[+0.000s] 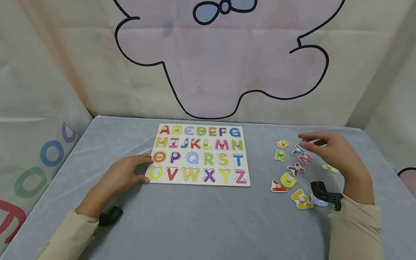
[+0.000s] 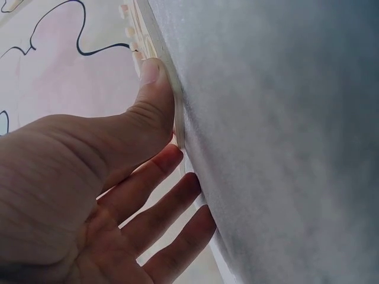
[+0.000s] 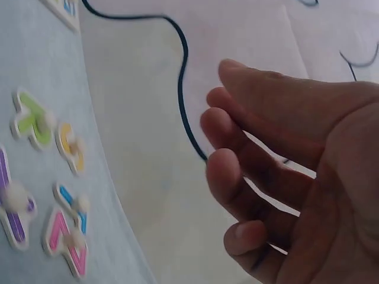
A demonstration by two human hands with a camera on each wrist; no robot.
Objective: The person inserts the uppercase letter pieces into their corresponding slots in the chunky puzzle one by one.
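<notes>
A white alphabet puzzle board [image 1: 199, 186] lies on the table, with knobbed letter pieces in its upper rows and flat printed letters in the lower ones. My left hand [image 1: 126, 168] touches the board's left edge near the bottom corner; its thumb [image 2: 155, 97] presses that edge while the fingers extend fairly straight. Over the loose letters at the right hovers my right hand [image 1: 330, 151], fingers loosely bent and nothing visible between them. Below it lie a blue T piece [image 1: 297, 150] and a pink Z piece [image 1: 305, 158]. A green R piece [image 1: 280, 155] and yellow S piece [image 1: 282, 144] lie to their left.
Nearer the front are a purple X piece [image 1: 295, 168], yellow U piece [image 1: 288, 180], red V piece [image 1: 279, 186] and yellow W piece [image 1: 302, 199]. A blue piece [image 1: 319, 201] is partly covered by the wrist camera. A yellow-green piece [image 1: 329, 168] lies beside the right wrist.
</notes>
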